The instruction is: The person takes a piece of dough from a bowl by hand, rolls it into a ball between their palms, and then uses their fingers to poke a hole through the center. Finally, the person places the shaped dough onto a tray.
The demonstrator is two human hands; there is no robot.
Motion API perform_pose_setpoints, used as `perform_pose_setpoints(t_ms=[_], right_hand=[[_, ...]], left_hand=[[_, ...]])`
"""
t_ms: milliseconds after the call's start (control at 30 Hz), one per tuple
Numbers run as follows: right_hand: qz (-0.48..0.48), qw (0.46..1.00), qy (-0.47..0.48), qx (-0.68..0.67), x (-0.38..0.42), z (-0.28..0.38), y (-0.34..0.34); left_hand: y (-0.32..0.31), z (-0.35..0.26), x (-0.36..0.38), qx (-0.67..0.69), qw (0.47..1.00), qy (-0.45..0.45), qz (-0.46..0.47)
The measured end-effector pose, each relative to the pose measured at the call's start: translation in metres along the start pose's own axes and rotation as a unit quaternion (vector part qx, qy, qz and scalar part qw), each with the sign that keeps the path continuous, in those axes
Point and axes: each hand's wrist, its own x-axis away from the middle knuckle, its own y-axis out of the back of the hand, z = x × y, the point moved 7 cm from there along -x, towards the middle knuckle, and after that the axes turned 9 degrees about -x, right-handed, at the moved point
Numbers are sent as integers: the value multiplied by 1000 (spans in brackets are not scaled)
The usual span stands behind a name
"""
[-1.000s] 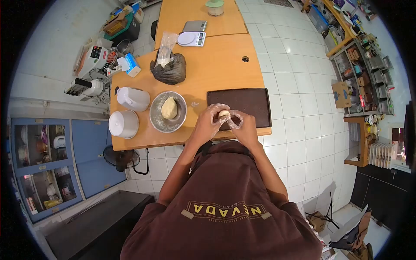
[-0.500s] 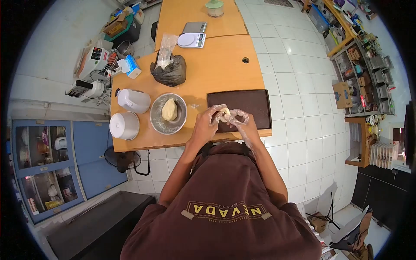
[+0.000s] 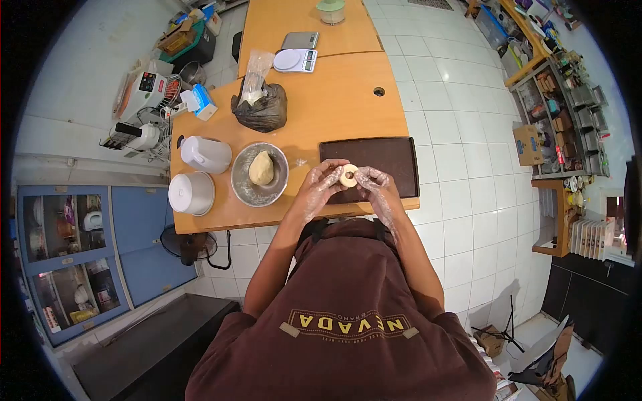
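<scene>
Between my two floury hands is a small pale dough ring (image 3: 344,180) with a hole in its middle, held above the near edge of a dark baking tray (image 3: 394,150). My left hand (image 3: 322,184) pinches the ring at its left side. On its right side, the fingers of my right hand (image 3: 377,186) are closed on it too. A metal bowl (image 3: 241,192) to the left holds a large lump of dough (image 3: 261,170) dusted with flour.
Left of the bowl stand a white pitcher (image 3: 207,155) and a white tub (image 3: 192,194). Behind it sits a black plastic bag (image 3: 264,113) with a clear bag in it. Two scales (image 3: 295,61) lie farther back on the wooden table (image 3: 334,100). A fan (image 3: 190,246) is below the left edge.
The dough has turned in my fingers, so its ring shape and hole now face the camera. My hands have shifted slightly apart around it.
</scene>
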Motion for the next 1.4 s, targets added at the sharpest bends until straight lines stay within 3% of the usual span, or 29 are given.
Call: perform_pose_setpoints(t_ms=[67, 167, 267, 367, 467, 567, 667, 767, 867, 967, 1067, 1167, 1267, 1400], right_hand=[[19, 1000, -9, 16, 2, 2, -5], [53, 991, 19, 124, 5, 12, -15], [61, 966, 129, 214, 1, 7, -11], [14, 941, 166, 295, 10, 25, -20], [-41, 916, 238, 321, 17, 34, -20], [-60, 925, 153, 343, 20, 34, -20], [-28, 900, 99, 424, 21, 33, -27], [-27, 896, 191, 400, 25, 41, -32], [-62, 874, 295, 381, 28, 43, -29], [-61, 861, 277, 422, 30, 45, -32], [-28, 864, 206, 458, 23, 32, -27], [-33, 878, 196, 436, 23, 38, -27], [-86, 869, 264, 409, 26, 49, -24], [-69, 873, 264, 405, 26, 48, -21]], left_hand=[[-2, 3, 0, 101, 995, 6, 1], [0, 2, -1, 41, 999, -7, 7], [-2, -9, 1, -229, 972, -54, 15], [-4, -20, 5, -312, 945, -99, 2], [-12, -26, 9, -271, 959, -86, -1], [-6, -30, 8, -314, 941, -113, -45], [-16, -44, 14, -445, 885, -126, -50], [-23, -44, 19, -523, 837, -155, -43], [-25, -44, 20, -523, 834, -172, -38], [-26, -43, 20, -497, 846, -187, -47], [-27, -45, 19, -547, 805, -215, -74], [-22, -35, 17, -491, 836, -236, -74], [-16, -18, 12, -370, 920, -123, -26], [-19, -5, 8, -227, 970, -87, 2]])
